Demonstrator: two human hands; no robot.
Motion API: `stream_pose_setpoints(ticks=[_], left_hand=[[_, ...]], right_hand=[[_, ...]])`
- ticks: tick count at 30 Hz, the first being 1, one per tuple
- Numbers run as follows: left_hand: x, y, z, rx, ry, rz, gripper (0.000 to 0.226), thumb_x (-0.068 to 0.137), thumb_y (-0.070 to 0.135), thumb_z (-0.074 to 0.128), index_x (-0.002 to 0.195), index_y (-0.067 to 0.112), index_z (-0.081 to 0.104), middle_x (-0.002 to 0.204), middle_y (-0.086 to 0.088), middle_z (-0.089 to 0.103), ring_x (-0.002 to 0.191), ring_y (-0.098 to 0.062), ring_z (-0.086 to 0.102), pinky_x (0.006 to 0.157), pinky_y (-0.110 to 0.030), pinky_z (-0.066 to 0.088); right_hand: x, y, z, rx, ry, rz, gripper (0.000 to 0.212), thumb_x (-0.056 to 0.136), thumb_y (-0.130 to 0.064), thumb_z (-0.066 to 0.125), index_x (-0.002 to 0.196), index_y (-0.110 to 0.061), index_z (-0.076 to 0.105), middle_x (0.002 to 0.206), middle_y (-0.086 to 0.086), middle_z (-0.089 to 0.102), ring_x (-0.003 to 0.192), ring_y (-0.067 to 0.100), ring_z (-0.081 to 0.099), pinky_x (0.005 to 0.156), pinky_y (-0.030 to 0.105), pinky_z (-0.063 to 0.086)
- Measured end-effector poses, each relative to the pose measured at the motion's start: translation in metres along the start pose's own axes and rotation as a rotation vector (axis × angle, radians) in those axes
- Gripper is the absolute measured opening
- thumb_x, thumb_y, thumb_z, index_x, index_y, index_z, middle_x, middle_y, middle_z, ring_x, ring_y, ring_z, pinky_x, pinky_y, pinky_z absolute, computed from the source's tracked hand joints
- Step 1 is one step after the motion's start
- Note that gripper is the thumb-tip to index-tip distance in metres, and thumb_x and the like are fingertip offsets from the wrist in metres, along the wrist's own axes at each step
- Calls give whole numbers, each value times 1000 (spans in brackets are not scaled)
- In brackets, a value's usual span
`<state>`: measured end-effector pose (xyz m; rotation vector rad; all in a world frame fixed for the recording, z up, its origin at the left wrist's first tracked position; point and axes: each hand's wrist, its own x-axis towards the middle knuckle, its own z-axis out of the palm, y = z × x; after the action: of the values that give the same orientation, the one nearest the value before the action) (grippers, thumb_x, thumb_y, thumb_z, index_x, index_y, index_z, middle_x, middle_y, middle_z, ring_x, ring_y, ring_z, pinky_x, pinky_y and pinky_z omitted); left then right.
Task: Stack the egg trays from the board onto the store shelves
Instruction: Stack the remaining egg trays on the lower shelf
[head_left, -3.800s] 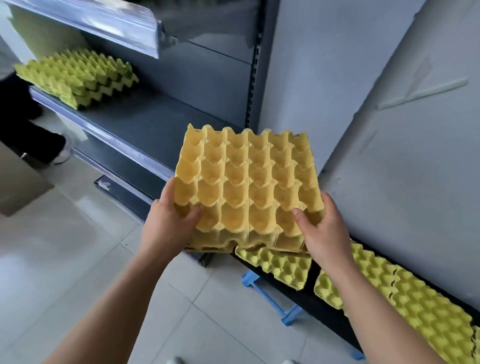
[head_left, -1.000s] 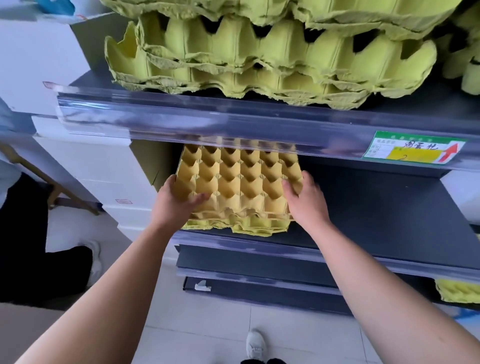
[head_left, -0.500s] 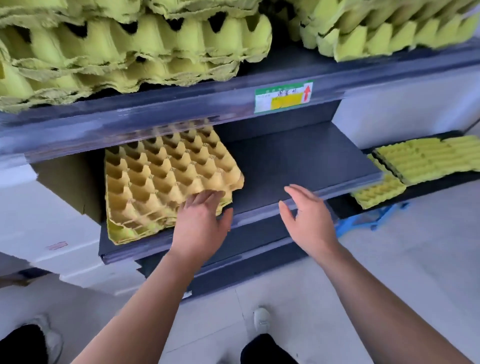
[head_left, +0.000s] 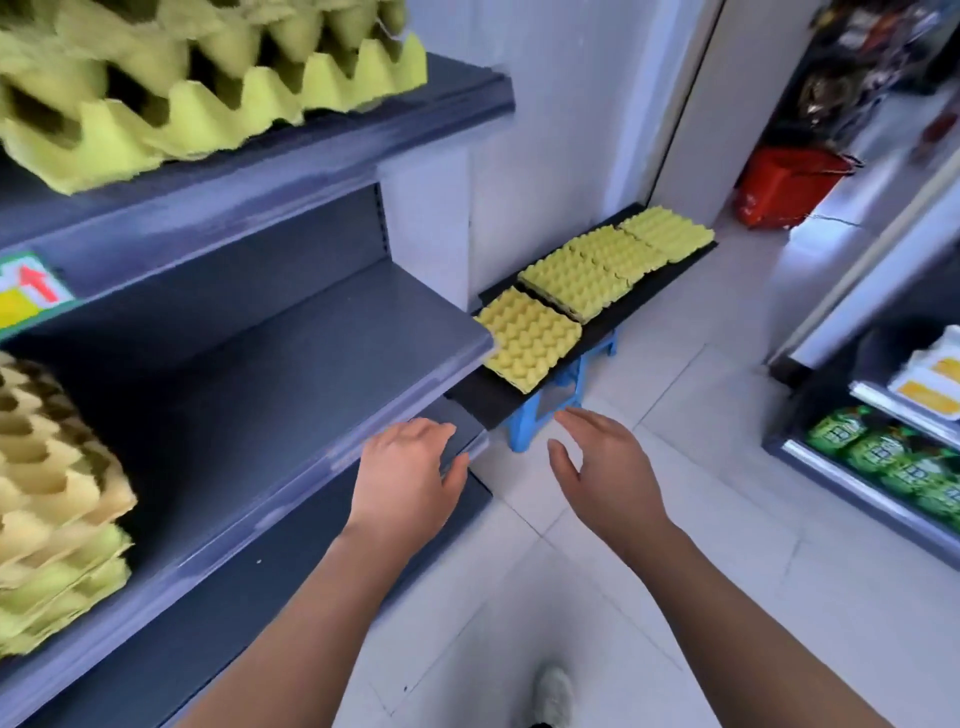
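1. Both hands are empty with fingers spread loosely: the left hand (head_left: 410, 478) hovers over the front corner of the middle shelf (head_left: 291, 374), the right hand (head_left: 605, 462) beside it over the floor tiles (head_left: 727, 597)
2. Just beyond the fingertips of both hands stands a blue stool (head_left: 550, 410) carrying the near end of the black board (head_left: 592, 332)
3. Farther ahead along that board lie the yellow-green egg trays (head_left: 530, 338) in a row (one single tray nearest, thicker piles behind it)
4. Far to the left of the left hand, a stack of trays (head_left: 52, 499) sits on the middle shelf, partly cut off by the frame edge
5. Above the hands, the upper shelf (head_left: 311, 150) holds more trays (head_left: 208, 88), with a price label (head_left: 31, 291) on its front rail
6. Well off to the right hand's far side sits a red basket (head_left: 784, 187), and nearer, a rack of green packets (head_left: 893, 457)
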<state>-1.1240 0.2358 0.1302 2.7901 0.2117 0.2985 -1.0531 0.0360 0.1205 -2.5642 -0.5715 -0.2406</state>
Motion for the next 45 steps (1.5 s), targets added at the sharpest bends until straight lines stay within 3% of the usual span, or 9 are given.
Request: stream_pose_setpoints(ticks=[6, 10, 13, 18, 28, 31, 36, 39, 45], left_hand=[[103, 92, 59, -64, 1, 47, 29, 82, 30, 64, 104, 11, 70, 97, -6, 70, 91, -32, 64, 79, -44, 52], [162, 128, 94, -81, -36, 39, 34, 85, 36, 54, 103, 11, 69, 95, -5, 69, 89, -30, 61, 80, -44, 50], [206, 146, 119, -67, -66, 44, 36, 84, 37, 52, 100, 11, 70, 92, -4, 69, 86, -30, 61, 77, -40, 49], [297, 164, 160, -91, -96, 31, 36, 88, 33, 62, 117, 13, 66, 108, -4, 68, 101, -28, 60, 87, -38, 46], [505, 196, 214, -51, -193, -24, 42, 95, 40, 48, 131, 20, 55, 124, 0, 61, 114, -21, 53, 91, -32, 42], [552, 203, 234, -49, -215, -75, 38, 95, 40, 48, 125, 19, 58, 118, 0, 63, 109, -21, 55, 86, -33, 45], [619, 208, 285, -47, -270, -211, 45, 95, 41, 47, 135, 20, 51, 124, 1, 59, 113, -19, 54, 91, -33, 45], [656, 211, 321, -65, -276, -342, 46, 95, 41, 47, 136, 20, 49, 125, 1, 59, 116, -19, 52, 92, -34, 46], [712, 206, 403, -195, -222, -655, 45, 94, 36, 51, 135, 18, 51, 129, -1, 56, 112, -21, 56, 88, -35, 48]], right_hand=[[66, 113, -36, -37, -5, 84, 34, 88, -21, 61, 119, -8, 66, 119, 7, 66, 109, 28, 60, 96, 36, 45], [113, 170, -47, -68, -34, 111, 35, 90, -23, 58, 122, -10, 63, 122, 7, 65, 113, 26, 58, 100, 34, 41], [149, 202, -50, -63, -44, 141, 35, 92, -24, 57, 125, -11, 62, 125, 5, 63, 116, 24, 56, 102, 30, 37], [228, 260, -45, -63, -75, 165, 35, 92, -23, 56, 125, -10, 61, 124, 6, 63, 116, 25, 56, 102, 31, 37], [416, 365, -27, -42, -150, 256, 38, 96, -25, 51, 132, -14, 55, 134, 2, 57, 125, 19, 49, 105, 27, 32], [461, 396, -20, -32, -188, 265, 39, 96, -26, 49, 134, -15, 54, 135, 1, 56, 124, 18, 48, 103, 25, 32], [538, 458, 6, 3, -280, 230, 39, 96, -26, 49, 132, -13, 54, 131, 3, 58, 120, 19, 51, 98, 24, 35], [586, 501, 30, 30, -350, 183, 35, 96, -24, 51, 127, -8, 57, 120, 8, 63, 111, 24, 56, 91, 28, 40], [664, 579, 101, 58, -523, 77, 33, 96, -26, 50, 122, -9, 58, 119, 7, 61, 106, 22, 56, 87, 30, 42]])
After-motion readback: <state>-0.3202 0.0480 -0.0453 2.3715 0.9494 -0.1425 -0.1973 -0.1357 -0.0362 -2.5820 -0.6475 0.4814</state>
